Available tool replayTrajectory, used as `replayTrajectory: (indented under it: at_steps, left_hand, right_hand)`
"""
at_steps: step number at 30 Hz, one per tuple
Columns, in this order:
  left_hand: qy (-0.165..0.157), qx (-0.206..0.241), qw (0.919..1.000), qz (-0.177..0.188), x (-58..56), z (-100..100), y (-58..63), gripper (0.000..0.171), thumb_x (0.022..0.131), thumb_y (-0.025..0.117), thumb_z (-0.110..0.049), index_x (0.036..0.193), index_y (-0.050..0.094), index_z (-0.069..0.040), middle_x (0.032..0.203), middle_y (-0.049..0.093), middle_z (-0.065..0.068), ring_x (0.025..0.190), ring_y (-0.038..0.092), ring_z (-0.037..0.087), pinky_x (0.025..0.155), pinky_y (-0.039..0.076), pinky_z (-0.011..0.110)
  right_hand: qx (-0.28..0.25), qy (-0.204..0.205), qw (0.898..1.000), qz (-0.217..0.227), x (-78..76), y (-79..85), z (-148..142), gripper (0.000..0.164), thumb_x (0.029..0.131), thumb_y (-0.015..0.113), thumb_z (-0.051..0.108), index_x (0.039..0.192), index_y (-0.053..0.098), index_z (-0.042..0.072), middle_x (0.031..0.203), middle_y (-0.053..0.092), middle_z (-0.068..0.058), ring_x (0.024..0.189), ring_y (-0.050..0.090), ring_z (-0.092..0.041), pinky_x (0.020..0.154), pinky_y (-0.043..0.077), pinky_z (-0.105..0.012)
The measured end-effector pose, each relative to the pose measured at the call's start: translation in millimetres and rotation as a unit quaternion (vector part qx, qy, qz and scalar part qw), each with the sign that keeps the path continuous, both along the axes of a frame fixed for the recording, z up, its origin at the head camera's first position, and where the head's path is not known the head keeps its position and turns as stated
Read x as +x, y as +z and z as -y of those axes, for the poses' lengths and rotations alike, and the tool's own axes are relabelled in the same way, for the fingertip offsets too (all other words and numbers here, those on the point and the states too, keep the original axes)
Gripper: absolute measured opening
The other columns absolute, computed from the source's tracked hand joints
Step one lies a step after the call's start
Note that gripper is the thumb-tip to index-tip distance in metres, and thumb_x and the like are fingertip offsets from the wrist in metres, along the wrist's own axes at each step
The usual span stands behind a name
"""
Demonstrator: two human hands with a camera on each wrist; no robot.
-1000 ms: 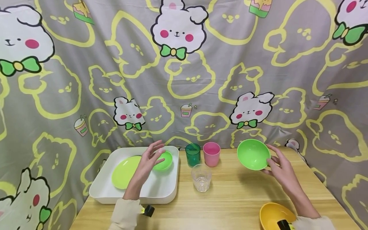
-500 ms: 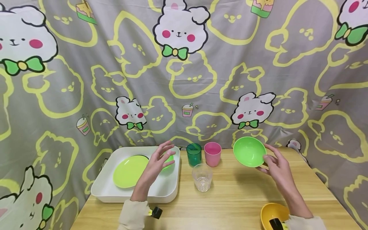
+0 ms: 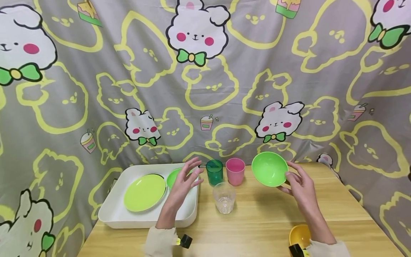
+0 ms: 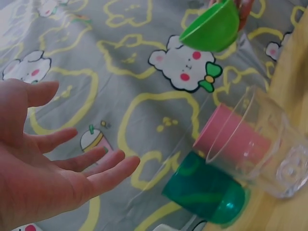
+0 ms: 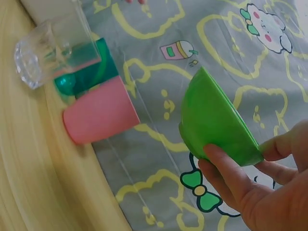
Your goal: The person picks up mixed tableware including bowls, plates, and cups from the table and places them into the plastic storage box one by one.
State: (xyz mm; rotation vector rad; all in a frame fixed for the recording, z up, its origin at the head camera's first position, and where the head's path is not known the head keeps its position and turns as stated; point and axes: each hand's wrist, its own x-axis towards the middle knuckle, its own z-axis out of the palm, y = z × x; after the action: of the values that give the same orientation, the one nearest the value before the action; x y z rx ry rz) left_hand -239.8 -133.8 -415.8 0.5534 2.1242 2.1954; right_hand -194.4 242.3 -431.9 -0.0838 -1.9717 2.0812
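Green bowl: the bright green bowl [image 3: 269, 169] is off the desk [image 3: 244, 235], to the right of the pink cup [image 3: 236, 173], toward the far edge.
Bowl's look: round, smooth and glossy, with pale highlights in the hollow; its curved outer wall is a deeper green in your right wrist view, narrowing toward the base.
Bowl's tilt: tipped, so its inside faces your head camera.
Right grip: your right grip [image 3: 298, 184] grasps the bowl by its right side, thumb at the rim, fingers against the outer wall.
Left grip: your left grip [image 3: 184, 178] is released, fingers spread, over the right side of the white tray [image 3: 110, 214].
Tray: a lime plate [image 3: 144, 192] on the left, a smaller green bowl [image 3: 172, 178] partly hidden behind your left grip.
Cups: teal cup [image 3: 214, 173] left of pink, clear glass [image 3: 224, 200] nearer you.
Near right: an orange bowl [image 3: 298, 233], partly covered.
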Motion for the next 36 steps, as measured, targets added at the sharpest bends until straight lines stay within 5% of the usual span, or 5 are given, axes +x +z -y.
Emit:
replayTrajectory:
  at_steps: [27, 36]
  left_hand:
    - [-0.057, 0.053, 0.9970, 0.009, 1.3, -59, -13.6, 0.053, 0.107, 0.057, -0.021, 0.155, 0.039, -0.008, 0.153, 0.044, 0.017, 0.139, 0.049, 0.035, 0.109, 0.046, 0.055]
    - [-0.073, 0.064, 0.9951, 0.020, 4.2, -68, -21.9, 0.054, 0.107, 0.058, -0.020, 0.155, 0.038, -0.007, 0.154, 0.042, 0.023, 0.139, 0.046, 0.041, 0.108, 0.047, 0.056]
  right_hand:
    - [0.008, -0.010, 0.999, 0.029, -5.6, 0.0, 30, 0.043, 0.108, 0.054, 0.024, 0.146, 0.052, 0.004, 0.098, 0.072, 0.018, 0.090, 0.071, -0.005, 0.070, 0.064, -0.035]
    - [0.028, 0.015, 0.999, 0.031, -6.4, -5.5, 52, 0.039, 0.108, 0.055, 0.023, 0.141, 0.058, 0.003, 0.101, 0.074, 0.003, 0.088, 0.070, -0.009, 0.070, 0.065, -0.037]
